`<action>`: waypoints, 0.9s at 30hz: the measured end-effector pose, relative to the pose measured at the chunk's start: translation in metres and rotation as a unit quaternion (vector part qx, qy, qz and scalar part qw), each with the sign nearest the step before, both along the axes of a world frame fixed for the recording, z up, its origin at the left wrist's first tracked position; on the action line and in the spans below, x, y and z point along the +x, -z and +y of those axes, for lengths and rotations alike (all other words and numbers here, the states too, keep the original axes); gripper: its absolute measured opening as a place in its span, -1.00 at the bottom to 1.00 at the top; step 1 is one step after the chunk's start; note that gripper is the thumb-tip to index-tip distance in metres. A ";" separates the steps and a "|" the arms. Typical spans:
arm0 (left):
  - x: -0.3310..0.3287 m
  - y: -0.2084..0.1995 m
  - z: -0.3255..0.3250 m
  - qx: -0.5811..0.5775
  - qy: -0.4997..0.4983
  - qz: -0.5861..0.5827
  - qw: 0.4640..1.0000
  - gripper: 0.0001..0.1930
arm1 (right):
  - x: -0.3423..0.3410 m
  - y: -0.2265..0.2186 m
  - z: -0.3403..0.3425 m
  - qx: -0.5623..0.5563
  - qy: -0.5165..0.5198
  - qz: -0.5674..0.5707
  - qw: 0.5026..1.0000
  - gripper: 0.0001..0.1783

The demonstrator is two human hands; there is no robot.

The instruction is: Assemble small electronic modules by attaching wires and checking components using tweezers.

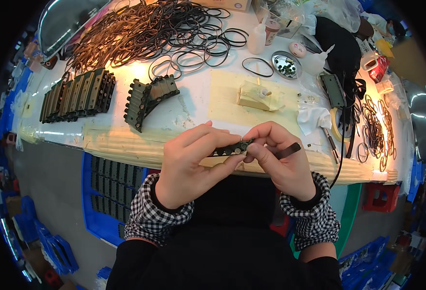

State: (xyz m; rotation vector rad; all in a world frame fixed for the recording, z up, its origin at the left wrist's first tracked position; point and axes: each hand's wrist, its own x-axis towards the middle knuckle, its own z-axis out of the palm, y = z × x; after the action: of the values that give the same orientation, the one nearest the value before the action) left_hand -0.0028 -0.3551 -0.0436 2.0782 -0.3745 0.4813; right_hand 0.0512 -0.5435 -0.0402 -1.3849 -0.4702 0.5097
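Observation:
Above the table's front edge, my left hand grips a dark green part with a row of small wheels, like a toy tank's undercarriage. My right hand pinches at that part's right end, thumb and forefinger almost meeting the left fingertips. A dark flat strip sticks out from under the right fingers; its other end is hidden. Two similar green wheeled parts lie crossed beyond my left hand. Farther beyond my right hand sits a yellowish taped block with a small peg on top.
A stack of green wheeled parts stands at left. Black rubber loops heap at the back. A round metal dish holds small green pieces; a white squeeze bottle stands nearby. A dark cable hangs over the front edge, near a blue crate.

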 end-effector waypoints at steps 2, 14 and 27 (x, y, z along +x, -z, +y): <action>0.001 0.006 -0.001 0.053 -0.044 -0.055 0.996 -0.65 | 0.004 0.001 0.001 -0.046 0.005 -0.052 0.998 -0.85; 0.000 0.028 -0.020 0.064 -0.117 -0.123 0.983 -0.68 | 0.005 0.002 -0.005 -0.142 -0.001 -0.157 0.977 -0.85; 0.003 0.030 -0.017 0.063 -0.100 -0.134 0.984 -0.66 | 0.010 0.002 -0.007 -0.129 -0.014 -0.107 0.986 -0.83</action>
State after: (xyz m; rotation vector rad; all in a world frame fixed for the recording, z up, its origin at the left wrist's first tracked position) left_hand 0.0001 -0.3722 -0.0737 2.1895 -0.3627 0.8835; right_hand 0.0612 -0.5507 -0.0417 -1.6949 -0.6146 0.4571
